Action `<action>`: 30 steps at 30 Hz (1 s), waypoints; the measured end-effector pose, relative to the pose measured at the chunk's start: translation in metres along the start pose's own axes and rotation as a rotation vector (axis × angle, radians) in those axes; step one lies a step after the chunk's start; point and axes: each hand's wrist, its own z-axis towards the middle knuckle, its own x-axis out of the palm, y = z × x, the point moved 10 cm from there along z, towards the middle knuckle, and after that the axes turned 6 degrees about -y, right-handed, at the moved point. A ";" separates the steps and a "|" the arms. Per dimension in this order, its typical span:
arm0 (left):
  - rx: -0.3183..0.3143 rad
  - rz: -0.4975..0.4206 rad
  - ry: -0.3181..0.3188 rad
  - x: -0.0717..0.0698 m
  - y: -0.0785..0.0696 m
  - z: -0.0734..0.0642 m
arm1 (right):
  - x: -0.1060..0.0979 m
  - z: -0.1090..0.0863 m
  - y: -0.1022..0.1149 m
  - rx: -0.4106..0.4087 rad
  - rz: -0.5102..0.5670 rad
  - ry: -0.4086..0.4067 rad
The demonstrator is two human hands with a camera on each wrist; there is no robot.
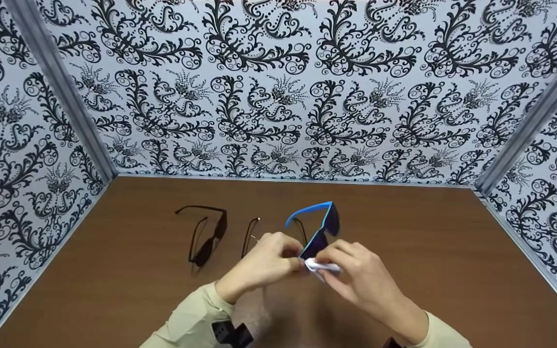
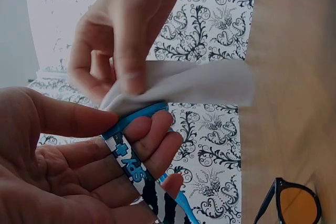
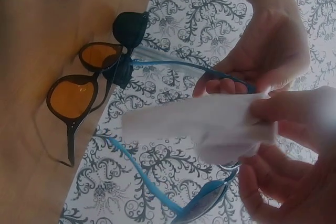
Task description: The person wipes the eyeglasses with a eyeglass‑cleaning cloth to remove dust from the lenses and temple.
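Blue-framed sunglasses with dark lenses are held up above the table. My left hand grips them near the hinge, its fingers around a temple arm with a black-and-white pattern and blue lettering. A white cloth is pinched in my right hand and hangs in a loose strip. In the left wrist view, the cloth touches the blue frame beside my left fingertips. The cloth hides part of the sunglasses in the right wrist view.
Black sunglasses lie on the brown table, left of my hands. Orange-lens glasses lie beyond my left hand, which partly hides them in the head view. Patterned walls enclose the table's back and sides.
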 end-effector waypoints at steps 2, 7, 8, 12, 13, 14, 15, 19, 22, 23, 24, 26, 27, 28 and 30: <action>0.004 0.014 0.001 -0.001 0.000 -0.001 | 0.000 -0.001 -0.005 0.037 -0.047 0.021; 0.007 0.022 0.028 0.000 -0.001 -0.003 | -0.003 -0.002 -0.021 0.138 -0.144 0.012; 0.005 0.020 0.035 0.001 -0.001 -0.003 | -0.005 -0.002 -0.023 0.151 -0.154 0.001; 0.000 0.016 0.058 0.005 -0.001 -0.005 | -0.008 -0.001 -0.026 0.176 -0.163 -0.048; 0.000 0.020 0.061 0.006 -0.001 -0.005 | -0.009 0.000 -0.026 0.177 -0.165 -0.057; 0.000 0.023 0.062 0.007 -0.001 -0.005 | -0.009 0.000 -0.025 0.174 -0.167 -0.065; -0.001 0.027 0.062 0.007 -0.001 -0.005 | -0.008 0.001 -0.024 0.169 -0.167 -0.073; -0.022 0.023 0.041 0.009 0.000 -0.003 | -0.006 0.002 -0.015 0.133 -0.150 -0.092; -0.031 0.003 0.006 0.008 0.001 -0.002 | -0.004 0.002 -0.007 0.081 -0.102 -0.108; -0.026 -0.002 -0.009 0.007 0.001 -0.002 | -0.003 0.002 -0.004 0.059 -0.088 -0.113; -0.014 -0.001 -0.023 0.006 0.000 -0.002 | -0.002 0.001 -0.001 0.037 -0.076 -0.117; 0.010 0.004 -0.048 0.003 -0.002 -0.001 | 0.000 0.000 0.003 -0.001 -0.056 -0.119; 0.021 0.007 -0.057 0.001 -0.002 -0.001 | 0.000 -0.001 0.004 -0.014 -0.047 -0.117; 0.029 0.011 -0.060 0.000 -0.003 -0.001 | 0.001 -0.002 0.005 -0.020 -0.043 -0.114; 0.029 0.014 -0.054 0.000 -0.002 -0.001 | 0.001 -0.003 0.003 -0.017 -0.041 -0.104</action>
